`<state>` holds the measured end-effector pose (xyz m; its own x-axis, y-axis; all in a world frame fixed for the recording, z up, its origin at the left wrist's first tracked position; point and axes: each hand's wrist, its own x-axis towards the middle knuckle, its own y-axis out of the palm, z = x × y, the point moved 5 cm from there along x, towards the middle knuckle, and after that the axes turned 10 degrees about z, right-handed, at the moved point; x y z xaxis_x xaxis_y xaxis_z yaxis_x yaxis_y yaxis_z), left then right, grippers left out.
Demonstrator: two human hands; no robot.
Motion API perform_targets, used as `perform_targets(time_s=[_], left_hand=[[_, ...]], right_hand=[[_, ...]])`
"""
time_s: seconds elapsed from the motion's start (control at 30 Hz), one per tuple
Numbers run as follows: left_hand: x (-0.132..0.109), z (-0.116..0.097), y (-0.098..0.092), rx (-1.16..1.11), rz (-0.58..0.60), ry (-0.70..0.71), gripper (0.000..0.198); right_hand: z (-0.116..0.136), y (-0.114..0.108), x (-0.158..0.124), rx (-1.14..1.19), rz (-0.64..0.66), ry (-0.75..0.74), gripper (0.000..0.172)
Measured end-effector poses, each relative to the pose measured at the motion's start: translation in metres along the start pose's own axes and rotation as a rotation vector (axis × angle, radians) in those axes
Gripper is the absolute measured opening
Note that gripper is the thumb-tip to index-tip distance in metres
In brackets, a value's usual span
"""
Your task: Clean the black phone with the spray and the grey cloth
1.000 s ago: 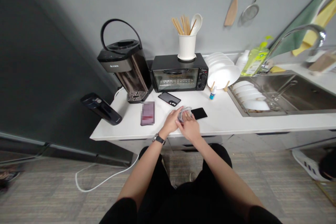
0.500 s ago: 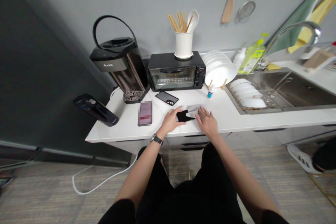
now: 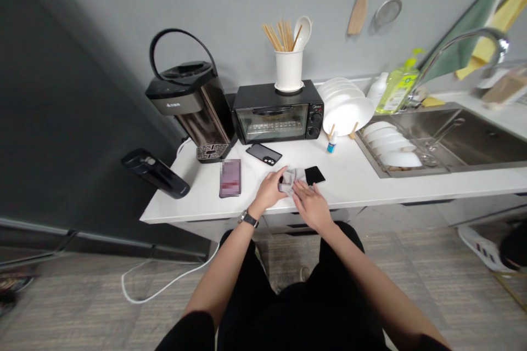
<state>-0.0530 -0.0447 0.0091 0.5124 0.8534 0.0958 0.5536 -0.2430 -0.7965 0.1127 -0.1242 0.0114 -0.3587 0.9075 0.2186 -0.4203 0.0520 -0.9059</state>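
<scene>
A black smartphone (image 3: pixel 315 175) lies flat on the white counter, its right end bare. Across its left and middle part is a crumpled grey cloth (image 3: pixel 293 175). My left hand (image 3: pixel 267 192) grips the phone's left end, thumb and fingers on opposite edges. The fingers of my right hand (image 3: pixel 313 208) press the cloth down onto the screen. Behind my left hand lies a phone case (image 3: pixel 264 154) with camera holes. To the left rests a pixelated, purplish flat item (image 3: pixel 230 178). A small white-and-blue bottle (image 3: pixel 331 143) stands upright behind the phone.
At the back are a water dispenser (image 3: pixel 193 104), a toaster oven (image 3: pixel 278 115) bearing a utensil holder (image 3: pixel 289 70), and racked plates (image 3: pixel 349 115). A dark thermos (image 3: pixel 156 174) lies near the left edge. Right is a sink (image 3: pixel 473 142) with several bowls (image 3: pixel 389 142).
My right hand has moved left along the phone with the cloth, now bunched over the left and middle part. The phone's right end is now uncovered. My left hand stays at its end.
</scene>
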Motion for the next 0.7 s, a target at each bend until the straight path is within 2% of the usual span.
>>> perform_targets(time_s=[0.1,0.17,0.23,0.3,0.37,0.43,0.5,0.53,0.63,0.7], left_hand=[[0.002,-0.003,0.0,-0.023,-0.002,0.031,0.102],[0.003,-0.003,0.0,-0.032,-0.005,0.045,0.101],[0.004,-0.003,0.0,-0.029,-0.012,0.039,0.099],[0.003,-0.002,0.0,-0.021,-0.022,0.029,0.096],[0.002,-0.001,0.001,-0.004,-0.02,0.022,0.091],[0.001,-0.001,0.001,0.014,-0.01,0.017,0.09],[0.0,-0.001,0.001,0.017,-0.004,0.01,0.093],[0.0,-0.002,0.0,0.01,-0.003,0.012,0.095],[0.002,-0.005,0.0,-0.013,-0.002,0.047,0.099],[0.003,-0.005,-0.001,-0.017,-0.003,0.065,0.099]], right_hand=[[-0.042,-0.018,0.004,-0.051,-0.036,0.112,0.049],[-0.055,-0.024,0.014,-0.08,-0.05,0.184,0.05],[-0.048,-0.021,0.026,-0.096,-0.052,0.205,0.052],[-0.025,-0.012,0.033,-0.1,-0.038,0.162,0.054],[0.001,-0.001,0.032,-0.09,-0.004,0.063,0.054],[0.014,0.004,0.024,-0.07,0.037,-0.069,0.056],[0.004,0.0,0.016,-0.058,0.073,-0.141,0.055],[-0.008,-0.005,0.014,-0.061,0.076,-0.123,0.054],[-0.043,-0.019,0.015,-0.095,-0.011,0.092,0.055],[-0.039,-0.017,0.016,-0.112,-0.058,0.164,0.061]])
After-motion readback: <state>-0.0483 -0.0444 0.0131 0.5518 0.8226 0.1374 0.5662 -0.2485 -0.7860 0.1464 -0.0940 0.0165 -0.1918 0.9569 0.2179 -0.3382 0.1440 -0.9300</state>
